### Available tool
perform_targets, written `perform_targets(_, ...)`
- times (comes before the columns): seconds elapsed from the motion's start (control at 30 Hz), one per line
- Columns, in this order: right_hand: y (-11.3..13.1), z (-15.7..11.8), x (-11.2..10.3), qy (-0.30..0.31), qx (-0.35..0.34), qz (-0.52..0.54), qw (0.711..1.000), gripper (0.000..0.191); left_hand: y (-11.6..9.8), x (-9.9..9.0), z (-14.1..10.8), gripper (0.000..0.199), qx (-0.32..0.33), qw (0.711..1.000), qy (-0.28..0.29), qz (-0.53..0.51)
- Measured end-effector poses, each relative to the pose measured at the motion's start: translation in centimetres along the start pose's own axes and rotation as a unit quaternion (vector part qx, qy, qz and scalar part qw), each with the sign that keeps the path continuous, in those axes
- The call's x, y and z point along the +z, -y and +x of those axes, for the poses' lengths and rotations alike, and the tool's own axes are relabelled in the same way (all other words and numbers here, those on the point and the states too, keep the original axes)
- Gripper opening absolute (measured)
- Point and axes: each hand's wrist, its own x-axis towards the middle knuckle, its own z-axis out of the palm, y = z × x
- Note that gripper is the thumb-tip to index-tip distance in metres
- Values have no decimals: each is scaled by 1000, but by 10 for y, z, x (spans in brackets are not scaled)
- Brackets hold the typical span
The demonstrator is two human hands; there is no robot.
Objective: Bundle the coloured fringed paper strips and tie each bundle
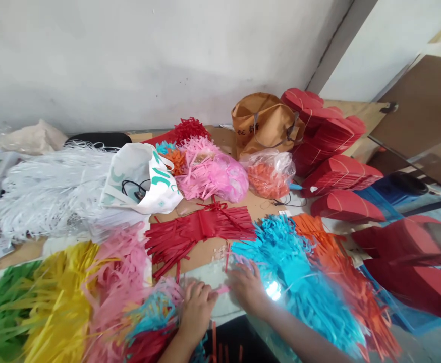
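Over a pale glassy work surface (205, 272) at the front middle, my left hand (198, 307) has its fingers curled together around the end of a narrow pink strip (222, 290). My right hand (247, 287) is a little to the right, at the strip's other side; its fingers are blurred, and a pale purple strip lies by its fingertips. Beyond both hands lies a bundle of dark red strips (205, 224). Blue fringed strips (292, 267) lie right of my right hand. A mixed multicoloured bundle (154, 312) is beside my left wrist.
Green (4, 292), yellow (63, 297) and pink strips (120, 272) lie at left, white strips (54, 186) behind them. A white bag (145, 176), an orange-brown bag (264, 126) and stacked red bundles (341, 176) stand further back. Orange strips (349, 272) lie right.
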Motion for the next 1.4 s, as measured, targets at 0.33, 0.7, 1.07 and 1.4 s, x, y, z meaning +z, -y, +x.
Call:
perform_targets(0.33,-3,12,9,-84,-9,6,996,11,-14,7,8,14,-16,999,-37,1)
perform_targets(0.7,-4,2,23,-186,-18,-24,982,18,-1,12,-4,26,-13,998,-64,-20)
perform_targets(1.07,-23,2,-3,-66,62,118,989,11,21,-4,-15,15,-87,994,4,-72)
perform_targets(1.4,-5,22,-4,13,156,8,988,9,-2,-6,7,15,-104,994,19,-9)
